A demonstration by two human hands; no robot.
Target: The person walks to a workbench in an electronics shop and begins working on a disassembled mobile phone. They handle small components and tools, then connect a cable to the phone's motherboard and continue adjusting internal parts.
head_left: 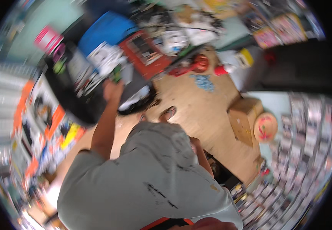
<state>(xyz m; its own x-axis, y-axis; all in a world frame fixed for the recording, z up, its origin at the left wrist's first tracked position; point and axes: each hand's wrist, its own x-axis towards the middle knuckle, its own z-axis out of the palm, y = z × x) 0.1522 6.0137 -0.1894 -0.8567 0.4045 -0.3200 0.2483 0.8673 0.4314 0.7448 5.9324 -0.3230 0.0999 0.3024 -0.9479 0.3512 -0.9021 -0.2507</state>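
Observation:
My left hand (pixel 113 89) reaches out over the dark work table (pixel 91 105) at the left. At its fingertips is a small green thing (pixel 116 73), too blurred to name. The fingers are smeared, so a grip on it cannot be made out. Just beyond lie crumpled white papers or bags (pixel 105 57) and several thin tools or cables (pixel 91 86). My right hand (pixel 193 143) hangs low beside my grey shorts, its fingers mostly hidden, and whether it holds anything does not show.
A red case (pixel 150 69) and a blue box (pixel 106 32) stand on the cluttered table. A pink-and-white tub (pixel 47 39) is farther left. On the floor, a cardboard box (pixel 244 117) sits at the right, beside a round orange lid or stool (pixel 265 127). Packed shelves (pixel 304 149) line the right side.

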